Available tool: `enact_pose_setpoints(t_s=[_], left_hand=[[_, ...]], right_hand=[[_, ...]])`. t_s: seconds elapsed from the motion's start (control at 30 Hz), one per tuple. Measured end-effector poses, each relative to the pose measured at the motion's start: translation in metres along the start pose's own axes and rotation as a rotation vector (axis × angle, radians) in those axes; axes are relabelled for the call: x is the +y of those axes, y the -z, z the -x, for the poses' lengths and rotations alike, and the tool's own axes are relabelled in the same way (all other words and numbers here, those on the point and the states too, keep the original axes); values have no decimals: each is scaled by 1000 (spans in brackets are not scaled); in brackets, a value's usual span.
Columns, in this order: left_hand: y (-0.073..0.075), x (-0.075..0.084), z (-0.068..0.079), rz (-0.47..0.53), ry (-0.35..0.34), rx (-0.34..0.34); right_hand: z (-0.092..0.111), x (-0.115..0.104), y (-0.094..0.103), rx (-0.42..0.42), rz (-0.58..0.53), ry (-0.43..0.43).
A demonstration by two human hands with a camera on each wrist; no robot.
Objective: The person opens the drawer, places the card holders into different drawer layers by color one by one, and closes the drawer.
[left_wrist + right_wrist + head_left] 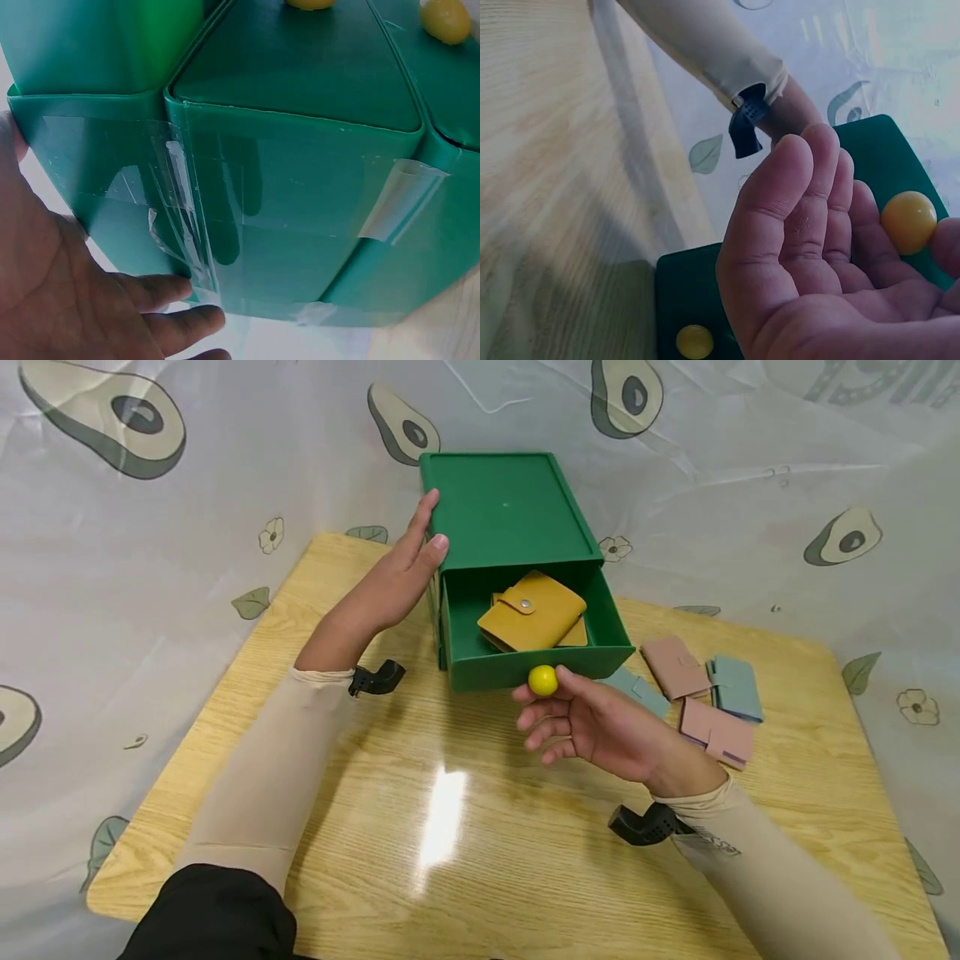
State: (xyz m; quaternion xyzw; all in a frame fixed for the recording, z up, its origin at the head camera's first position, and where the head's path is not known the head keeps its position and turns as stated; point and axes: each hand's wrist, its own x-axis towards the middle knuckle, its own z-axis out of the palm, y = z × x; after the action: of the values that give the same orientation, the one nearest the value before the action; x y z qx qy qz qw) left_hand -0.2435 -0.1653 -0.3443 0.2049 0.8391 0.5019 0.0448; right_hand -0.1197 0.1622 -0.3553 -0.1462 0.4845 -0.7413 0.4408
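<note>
A green drawer box stands at the back of the table, its top drawer pulled out. Inside lie yellow snap-button card wallets, one overlapping another. My right hand is in front of the drawer, pinching its round yellow knob between thumb and index finger. That knob also shows between them in the right wrist view, the other fingers loosely bent. My left hand rests against the box's left side, fingers extended. In the left wrist view, clear tape runs across the stacked green drawer units.
Right of the box, pink wallets and light blue wallets lie on the wooden table. A lower yellow knob appears in the right wrist view. An avocado-print sheet hangs behind the table.
</note>
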Motion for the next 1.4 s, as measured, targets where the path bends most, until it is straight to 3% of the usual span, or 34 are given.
enact_pose_setpoints(t_s=[0.73,1.4], left_hand=[[-4,-2,1,13,5,9],[-4,0,0,24,-3,10]], right_hand=[[-55,-30,23,215,-7,38],[-78,-48,36,268,-23,32]])
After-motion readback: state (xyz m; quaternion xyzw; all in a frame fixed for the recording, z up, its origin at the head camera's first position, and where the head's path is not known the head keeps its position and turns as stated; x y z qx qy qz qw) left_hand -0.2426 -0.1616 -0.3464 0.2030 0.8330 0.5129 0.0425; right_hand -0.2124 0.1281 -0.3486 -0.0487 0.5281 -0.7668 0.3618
